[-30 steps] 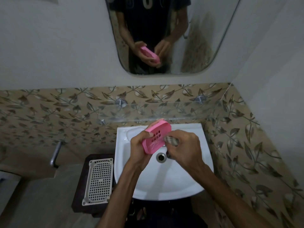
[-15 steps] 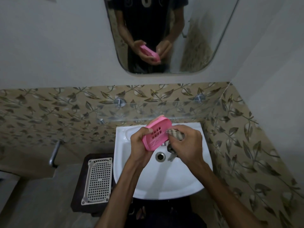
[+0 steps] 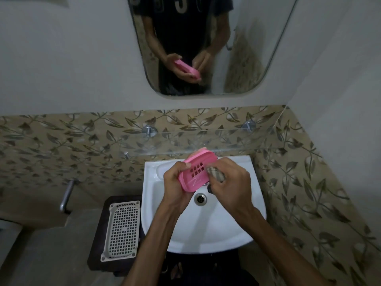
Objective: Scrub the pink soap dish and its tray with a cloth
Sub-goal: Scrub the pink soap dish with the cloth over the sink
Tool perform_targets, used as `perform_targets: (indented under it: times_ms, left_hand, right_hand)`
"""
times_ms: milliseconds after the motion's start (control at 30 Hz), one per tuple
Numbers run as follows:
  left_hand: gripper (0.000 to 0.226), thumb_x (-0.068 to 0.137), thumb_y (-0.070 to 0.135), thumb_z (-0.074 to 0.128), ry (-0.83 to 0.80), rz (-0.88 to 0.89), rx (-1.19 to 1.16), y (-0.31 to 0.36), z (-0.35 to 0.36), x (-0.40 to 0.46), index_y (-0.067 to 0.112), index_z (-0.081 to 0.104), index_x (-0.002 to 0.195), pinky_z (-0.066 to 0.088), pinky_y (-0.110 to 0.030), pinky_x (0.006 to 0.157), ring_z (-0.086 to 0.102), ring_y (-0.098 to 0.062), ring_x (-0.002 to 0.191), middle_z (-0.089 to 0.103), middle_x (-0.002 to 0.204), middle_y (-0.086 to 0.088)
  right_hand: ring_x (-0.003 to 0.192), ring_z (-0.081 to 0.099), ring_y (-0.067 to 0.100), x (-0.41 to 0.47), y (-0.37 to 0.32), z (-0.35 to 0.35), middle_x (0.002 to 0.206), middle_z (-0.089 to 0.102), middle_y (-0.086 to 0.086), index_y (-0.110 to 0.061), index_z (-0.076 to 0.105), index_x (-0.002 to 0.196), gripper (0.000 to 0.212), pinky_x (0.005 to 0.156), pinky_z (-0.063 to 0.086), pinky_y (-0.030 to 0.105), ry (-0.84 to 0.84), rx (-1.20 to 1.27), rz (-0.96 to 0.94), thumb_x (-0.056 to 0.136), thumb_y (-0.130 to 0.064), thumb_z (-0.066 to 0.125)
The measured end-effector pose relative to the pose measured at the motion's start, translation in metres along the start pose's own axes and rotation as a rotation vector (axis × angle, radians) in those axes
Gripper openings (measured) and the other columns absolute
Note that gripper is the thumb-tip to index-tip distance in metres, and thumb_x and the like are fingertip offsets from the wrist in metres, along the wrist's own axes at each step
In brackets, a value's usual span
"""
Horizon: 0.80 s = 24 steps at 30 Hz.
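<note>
My left hand (image 3: 175, 182) holds the pink soap dish (image 3: 195, 172) tilted on its edge above the white basin (image 3: 206, 228), its slotted face turned toward me. Against the right end of the dish my right hand (image 3: 231, 186) grips a bunched striped cloth (image 3: 216, 174). Most of the cloth is hidden inside the fist. A white perforated tray (image 3: 123, 230) lies flat on a dark stool to the left of the basin, apart from both hands.
A glass shelf (image 3: 195, 141) juts out from the leaf-patterned tiles just above the basin. The mirror (image 3: 206, 44) above reflects both hands and the dish. A metal pipe (image 3: 67, 195) sticks out at the left wall. The drain (image 3: 200, 199) lies below the hands.
My right hand with the cloth has moved up along the dish's right end. The dish has stayed tilted in my left hand, shifting only slightly.
</note>
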State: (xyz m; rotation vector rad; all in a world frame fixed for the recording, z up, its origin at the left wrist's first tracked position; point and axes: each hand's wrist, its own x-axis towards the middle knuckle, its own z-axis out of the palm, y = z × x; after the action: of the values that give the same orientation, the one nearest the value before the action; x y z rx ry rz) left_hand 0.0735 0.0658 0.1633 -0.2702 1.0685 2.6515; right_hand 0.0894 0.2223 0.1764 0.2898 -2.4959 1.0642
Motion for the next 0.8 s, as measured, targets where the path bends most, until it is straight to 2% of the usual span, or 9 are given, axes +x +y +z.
perform_targets:
  times_ms: [67,167,267,400,500,633,733,800]
  left_hand:
    - [0.036,0.075,0.021,0.057,0.032,-0.006,-0.004,-0.0001,0.0001,0.0,0.011,0.083,0.098,0.052,-0.044,0.082,0.067,-0.033,0.095,0.075,0.104,-0.021]
    - [0.041,0.07,0.021,0.062,0.053,-0.011,0.014,-0.0014,-0.0002,0.0018,0.009,0.082,0.104,0.049,-0.049,0.087,0.066,-0.036,0.099,0.073,0.11,-0.025]
    - [0.045,0.067,0.023,0.065,0.06,-0.021,0.007,-0.0025,-0.0025,0.0005,0.008,0.082,0.106,0.056,-0.04,0.077,0.069,-0.032,0.093,0.074,0.106,-0.022]
    - [0.052,0.066,0.024,0.068,0.088,-0.031,0.007,-0.0064,-0.003,0.0016,0.004,0.079,0.113,0.049,-0.051,0.092,0.065,-0.038,0.102,0.071,0.113,-0.027]
    - [0.049,0.062,0.027,0.07,0.089,-0.028,0.011,-0.0073,-0.0014,0.002,0.008,0.082,0.106,0.056,-0.04,0.078,0.069,-0.032,0.093,0.075,0.105,-0.022]
    - [0.051,0.06,0.026,0.07,0.091,-0.022,0.015,-0.0093,-0.0013,0.0029,0.007,0.081,0.106,0.054,-0.044,0.081,0.069,-0.034,0.096,0.074,0.106,-0.023]
    - [0.046,0.058,0.028,0.07,0.095,-0.017,0.024,-0.0082,-0.0002,0.0015,0.011,0.083,0.099,0.057,-0.036,0.071,0.07,-0.029,0.088,0.076,0.099,-0.019]
    - [0.053,0.059,0.027,0.071,0.097,-0.018,0.014,-0.0079,-0.0018,0.0026,0.007,0.081,0.106,0.053,-0.044,0.079,0.067,-0.034,0.094,0.073,0.106,-0.023]
  right_hand:
    - [0.07,0.067,0.016,-0.0048,-0.002,0.0016,0.087,0.076,0.001,-0.011,0.08,0.094,0.015,0.063,0.058,0.034,-0.054,0.015,-0.043,0.081,-0.003,0.082]
    - [0.068,0.065,0.016,-0.0073,0.0,0.0015,0.083,0.073,0.001,-0.011,0.08,0.092,0.012,0.062,0.058,0.036,0.001,0.033,0.038,0.084,-0.003,0.08]
    - [0.07,0.069,0.018,-0.0114,0.0011,0.0021,0.086,0.076,0.001,-0.012,0.08,0.092,0.018,0.063,0.059,0.04,-0.069,0.015,-0.018,0.079,0.0,0.082]
    - [0.066,0.067,0.018,-0.0104,0.0042,-0.0007,0.082,0.073,0.003,-0.009,0.078,0.09,0.005,0.061,0.059,0.04,-0.003,0.05,0.06,0.087,-0.005,0.079]
    - [0.067,0.068,0.016,-0.0116,0.0031,-0.0003,0.082,0.076,0.0,-0.011,0.08,0.09,0.01,0.063,0.059,0.038,-0.066,0.065,0.004,0.082,-0.004,0.08]
    - [0.062,0.067,0.016,-0.01,0.006,-0.0011,0.077,0.075,0.001,-0.011,0.08,0.087,0.002,0.06,0.059,0.04,-0.001,0.052,0.087,0.086,-0.009,0.08]
    - [0.064,0.067,0.012,-0.0111,0.0011,-0.001,0.079,0.077,-0.003,-0.015,0.081,0.088,0.004,0.062,0.058,0.037,-0.119,0.074,0.021,0.084,-0.017,0.079]
    - [0.064,0.067,0.016,-0.0062,0.0048,-0.0019,0.078,0.076,-0.001,-0.014,0.081,0.087,0.003,0.061,0.058,0.04,-0.092,0.056,0.052,0.085,-0.015,0.079]
